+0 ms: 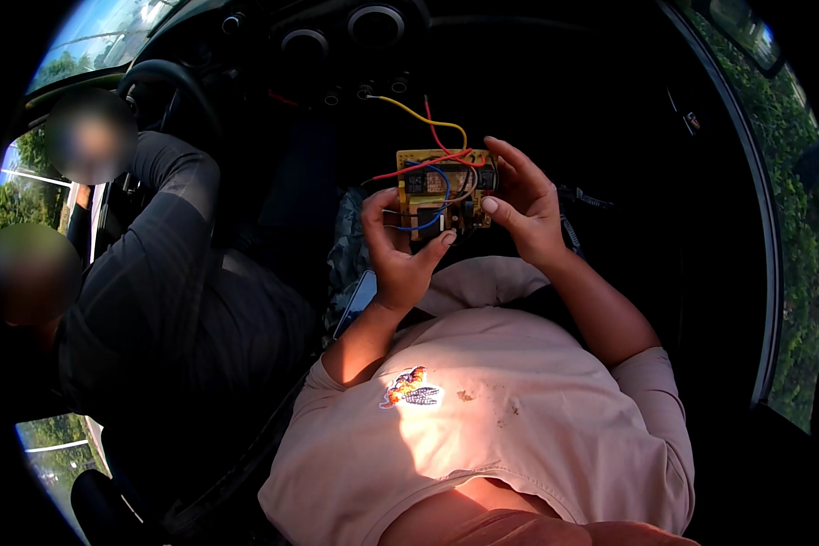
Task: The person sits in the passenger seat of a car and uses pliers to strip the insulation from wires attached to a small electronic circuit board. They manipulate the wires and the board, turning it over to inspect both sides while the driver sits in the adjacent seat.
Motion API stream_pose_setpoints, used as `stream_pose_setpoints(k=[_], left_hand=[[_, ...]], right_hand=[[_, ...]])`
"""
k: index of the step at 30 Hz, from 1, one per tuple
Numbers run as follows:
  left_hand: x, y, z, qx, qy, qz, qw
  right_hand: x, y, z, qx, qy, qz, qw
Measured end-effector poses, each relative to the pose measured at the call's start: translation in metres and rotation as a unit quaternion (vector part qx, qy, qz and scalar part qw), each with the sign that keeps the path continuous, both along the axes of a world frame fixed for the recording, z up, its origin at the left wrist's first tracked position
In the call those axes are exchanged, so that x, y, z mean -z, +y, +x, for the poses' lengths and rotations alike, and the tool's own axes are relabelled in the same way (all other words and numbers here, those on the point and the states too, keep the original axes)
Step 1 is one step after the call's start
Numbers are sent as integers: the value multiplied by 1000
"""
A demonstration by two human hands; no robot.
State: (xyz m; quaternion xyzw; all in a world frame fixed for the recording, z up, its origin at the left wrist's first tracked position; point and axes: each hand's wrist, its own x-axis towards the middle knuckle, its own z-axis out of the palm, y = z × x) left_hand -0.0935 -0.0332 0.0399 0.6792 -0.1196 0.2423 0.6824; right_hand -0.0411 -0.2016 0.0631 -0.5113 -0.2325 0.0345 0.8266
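Observation:
Between my two hands, above my lap, is a yellowish circuit board (414, 211) with dark components on it. Red, blue, brown and yellow wires loop across its face. A yellow wire (428, 116) and a red wire stick out past its far edge, and another red wire (400, 170) reaches out to the left. My left hand (400, 250) grips the board's left and lower edge, with the thumb at the near edge. My right hand (528, 205) holds the right edge, its thumb near the front and its fingers around the far right corner.
I sit in a vehicle, with a person in a dark sleeve (155, 246) close on my left by the steering wheel (177, 82). A phone-like flat object (357, 300) lies beside my left forearm. Round dashboard vents (376, 27) are ahead; a door window (746, 182) is at right.

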Motion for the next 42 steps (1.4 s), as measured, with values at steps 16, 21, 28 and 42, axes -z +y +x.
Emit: stream_pose_setpoints(k=[16,21,28,42], left_hand=[[-44,30,24,28,-74,208,975],[-60,34,31,97,-27,258,961],[-78,17,29,38,-78,426,901],[-58,20,37,28,-14,145,989]], right_hand=[[2,3,-2,29,8,-89,996],[1,3,-3,33,-10,-121,992],[6,2,0,46,-8,-113,992],[7,2,1,28,-3,-106,994]])
